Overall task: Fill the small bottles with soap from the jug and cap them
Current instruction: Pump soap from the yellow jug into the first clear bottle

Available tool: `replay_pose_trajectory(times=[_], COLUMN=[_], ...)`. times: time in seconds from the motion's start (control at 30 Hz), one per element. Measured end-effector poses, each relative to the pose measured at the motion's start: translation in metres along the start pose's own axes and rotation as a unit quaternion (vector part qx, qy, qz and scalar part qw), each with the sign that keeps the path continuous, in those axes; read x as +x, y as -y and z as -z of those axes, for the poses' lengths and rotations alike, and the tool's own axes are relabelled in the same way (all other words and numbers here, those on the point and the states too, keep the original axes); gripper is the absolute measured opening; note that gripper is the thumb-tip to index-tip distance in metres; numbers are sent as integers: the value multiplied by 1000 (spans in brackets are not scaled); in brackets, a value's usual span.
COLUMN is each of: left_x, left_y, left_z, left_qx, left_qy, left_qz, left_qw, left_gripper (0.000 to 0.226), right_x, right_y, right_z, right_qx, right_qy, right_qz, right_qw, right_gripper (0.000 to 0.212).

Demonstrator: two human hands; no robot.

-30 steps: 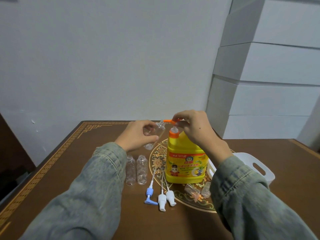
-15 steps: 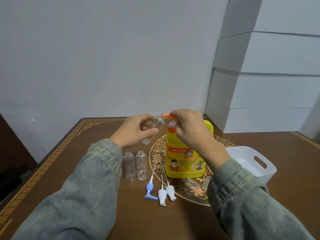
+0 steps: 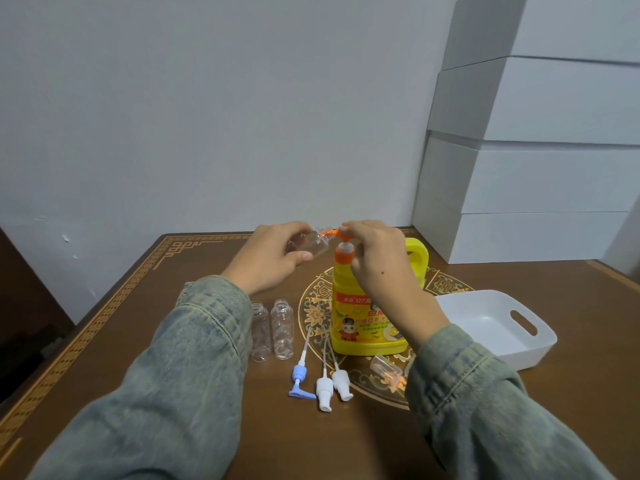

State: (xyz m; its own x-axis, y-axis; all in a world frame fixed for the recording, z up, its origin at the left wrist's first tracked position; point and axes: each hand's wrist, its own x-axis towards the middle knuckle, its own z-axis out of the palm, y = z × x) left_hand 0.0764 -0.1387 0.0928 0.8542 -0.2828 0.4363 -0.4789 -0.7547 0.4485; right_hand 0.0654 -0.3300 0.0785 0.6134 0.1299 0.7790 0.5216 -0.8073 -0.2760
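I am reaching both denim-sleeved arms forward, my left hand curling its fingers and thumb around a small clear bottle held tilted in the air, my right hand arching palm-down with fingertips pressing on an orange pump head.

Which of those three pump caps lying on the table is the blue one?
The leftmost pump cap, closest to the two standing empty bottles. The two pump caps to its right are white.
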Motion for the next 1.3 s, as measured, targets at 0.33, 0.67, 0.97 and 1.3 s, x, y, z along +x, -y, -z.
replay_pose_trajectory(times=[0.33,0.67,0.97,1.3], left_x=[-6,-5,-12,-12], left_y=[-4,-5,-6,-6], left_z=[-4,-1,-14,-11], left_qx=[-8,-25,-23,8], left_qy=[-5,-7,-9,9], left_qz=[9,12,22,4], left_qw=[1000,1000,999,1000], left_gripper=[38,38,35,34], right_x=[-1,1,-11,-9], right_y=[3,4,9,5], right_z=[4,-5,-1,-10], right_qx=[-9,-6,-7,-14], right_qy=[30,1,18,2], right_qz=[-6,-7,-7,-20], right_qw=[999,1000,1000,1000], right_gripper=[23,18,31,22])
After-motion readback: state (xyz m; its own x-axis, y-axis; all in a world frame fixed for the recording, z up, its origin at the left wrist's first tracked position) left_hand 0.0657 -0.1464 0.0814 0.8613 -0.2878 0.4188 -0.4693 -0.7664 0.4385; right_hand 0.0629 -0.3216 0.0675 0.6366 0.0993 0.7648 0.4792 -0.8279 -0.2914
